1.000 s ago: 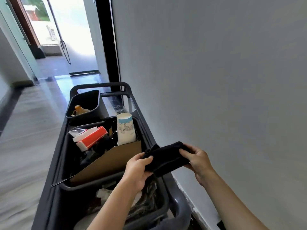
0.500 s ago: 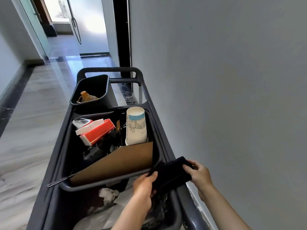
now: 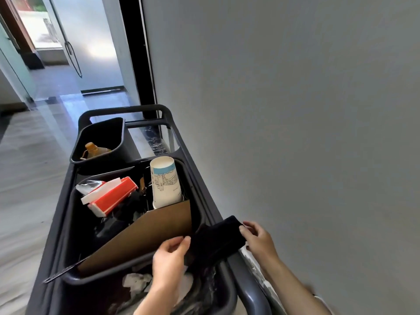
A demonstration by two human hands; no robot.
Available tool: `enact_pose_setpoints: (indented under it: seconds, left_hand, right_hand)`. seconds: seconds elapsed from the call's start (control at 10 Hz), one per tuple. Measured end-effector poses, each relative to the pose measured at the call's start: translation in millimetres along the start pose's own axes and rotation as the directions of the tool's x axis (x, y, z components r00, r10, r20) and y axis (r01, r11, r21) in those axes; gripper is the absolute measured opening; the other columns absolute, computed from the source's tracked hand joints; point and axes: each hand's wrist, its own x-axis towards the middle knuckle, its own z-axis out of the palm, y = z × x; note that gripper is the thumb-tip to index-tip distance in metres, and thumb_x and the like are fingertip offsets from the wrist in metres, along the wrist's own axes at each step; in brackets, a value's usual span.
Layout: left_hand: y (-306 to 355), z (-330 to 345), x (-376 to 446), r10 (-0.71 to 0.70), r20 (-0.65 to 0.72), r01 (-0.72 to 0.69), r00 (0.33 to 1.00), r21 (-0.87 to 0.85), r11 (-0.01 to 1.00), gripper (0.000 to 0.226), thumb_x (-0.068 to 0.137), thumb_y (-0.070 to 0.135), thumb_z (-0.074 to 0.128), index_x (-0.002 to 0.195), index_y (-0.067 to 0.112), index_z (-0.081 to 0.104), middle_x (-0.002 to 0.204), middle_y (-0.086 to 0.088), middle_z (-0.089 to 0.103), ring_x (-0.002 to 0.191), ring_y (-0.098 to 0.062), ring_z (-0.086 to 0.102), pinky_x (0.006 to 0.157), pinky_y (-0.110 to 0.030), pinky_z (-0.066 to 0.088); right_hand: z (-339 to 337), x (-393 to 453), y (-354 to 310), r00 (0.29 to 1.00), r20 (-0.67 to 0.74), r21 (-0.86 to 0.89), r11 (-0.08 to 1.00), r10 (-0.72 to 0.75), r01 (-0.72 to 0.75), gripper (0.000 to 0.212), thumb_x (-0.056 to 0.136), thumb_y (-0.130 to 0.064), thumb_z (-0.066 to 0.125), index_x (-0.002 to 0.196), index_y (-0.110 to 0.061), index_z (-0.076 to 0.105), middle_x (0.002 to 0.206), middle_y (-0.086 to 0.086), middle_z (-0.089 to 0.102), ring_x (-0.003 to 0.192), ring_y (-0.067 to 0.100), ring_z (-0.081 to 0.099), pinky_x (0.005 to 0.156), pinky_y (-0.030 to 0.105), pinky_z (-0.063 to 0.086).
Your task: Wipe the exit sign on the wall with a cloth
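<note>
- A plain grey wall fills the right half of the view; no sign shows on the part of it that can be seen.
- A pale, glossy floor runs along the left toward a glass door at the far end of the corridor.
- A dark grey cart stands close beside the wall, its looped handle at the far end.
- A large black bin sits in the middle of the cart; a brown cardboard sheet leans inside it, against its near edge.
- A smaller black bin at the far end of the cart holds an amber bottle.
- The black cloth hangs bunched between the two hands, over the cart's right rail and the near corner of the large bin.
- A white paper cup with a blue band stands upside down in the large bin, behind the cardboard.
- A red and white box lies tilted in the same bin, to the left of the cup.
- The left hand pinches the cloth's left edge between thumb and curled fingers.
- The right hand grips the cloth's right end with its fingertips, nearest the wall.
- Crumpled white paper lies in the near compartment below the left hand.
</note>
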Motion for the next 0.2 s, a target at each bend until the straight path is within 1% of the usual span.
enact_pose_setpoints:
  seconds: [0.1, 0.2]
  left_hand:
    - [22, -1, -14, 0.190, 0.037, -0.192, 0.981, 0.074, 0.979, 0.003, 0.091, 0.024, 0.069, 0.094, 0.024, 0.070, 0.096, 0.003, 0.072, 0.092, -0.012, 0.064, 0.083, -0.031, 0.048]
    - [60, 11, -33, 0.507, 0.156, -0.530, 0.848, 0.270, 0.804, 0.009, 0.094, 0.026, 0.064, 0.090, 0.034, 0.065, 0.098, 0.010, 0.068, 0.098, -0.010, 0.062, 0.081, -0.025, 0.045]
  right_hand:
    - [-10, -14, -12, 0.996, -0.060, -0.053, 0.997, -0.061, 0.057, 0.024, 0.095, -0.027, 0.061, 0.118, -0.021, 0.062, 0.103, -0.009, 0.065, 0.092, 0.000, 0.060, 0.079, 0.025, 0.049]
    - [-28, -36, -34, 0.959, -0.145, -0.146, 0.964, -0.243, 0.222, 0.026, 0.097, -0.031, 0.056, 0.122, -0.023, 0.059, 0.113, -0.009, 0.062, 0.096, -0.002, 0.057, 0.075, 0.017, 0.044]
